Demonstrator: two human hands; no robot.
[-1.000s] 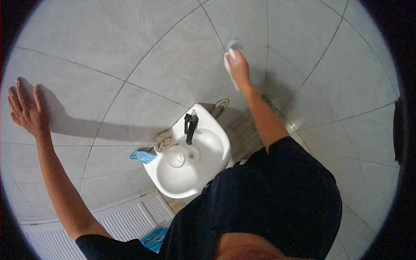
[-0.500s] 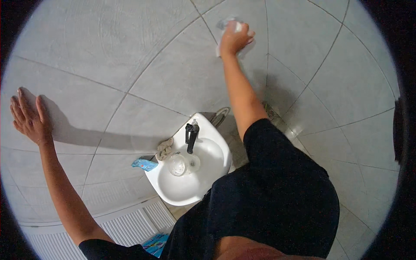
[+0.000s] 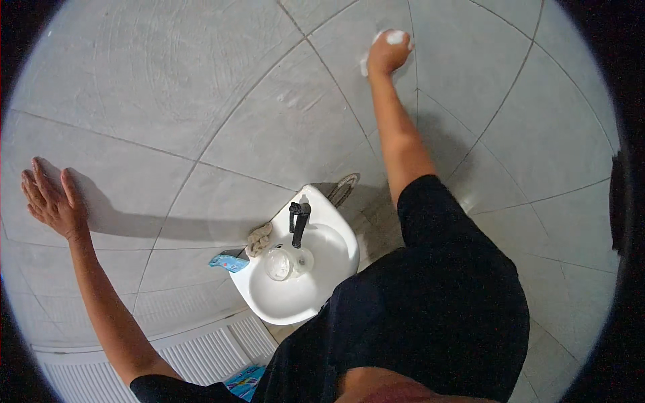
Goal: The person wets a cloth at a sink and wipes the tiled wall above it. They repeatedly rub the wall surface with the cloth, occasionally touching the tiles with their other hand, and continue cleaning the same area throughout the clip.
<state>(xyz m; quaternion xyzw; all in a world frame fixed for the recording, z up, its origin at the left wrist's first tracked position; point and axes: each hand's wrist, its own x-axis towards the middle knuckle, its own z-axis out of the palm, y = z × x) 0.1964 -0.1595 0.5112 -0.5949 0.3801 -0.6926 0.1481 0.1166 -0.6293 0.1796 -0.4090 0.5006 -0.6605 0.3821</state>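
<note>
My right hand (image 3: pixel 388 55) is closed round a crumpled white cloth (image 3: pixel 396 37) and presses it to the grey tiled wall (image 3: pixel 275 127), high up and near the corner. White edges of the cloth stick out on both sides of my fingers; the rest is hidden under the hand. Far to the left, my left hand (image 3: pixel 57 205) lies against the wall tiles with its fingers spread, holding nothing. Whitish wet streaks show on the tiles between the two hands.
Below stands a white washbasin (image 3: pixel 341 282) with a black faucet (image 3: pixel 299 221). A clear container (image 3: pixel 277 264) sits in the bowl. On its rim lie a beige rag (image 3: pixel 259 240) and a blue packet (image 3: pixel 228 262). A white louvered panel (image 3: pixel 201 349) is at lower left.
My right hand has slid to the right along the wall with the cloth. My left hand stays spread on the tiles; the whole view has shifted slightly.
</note>
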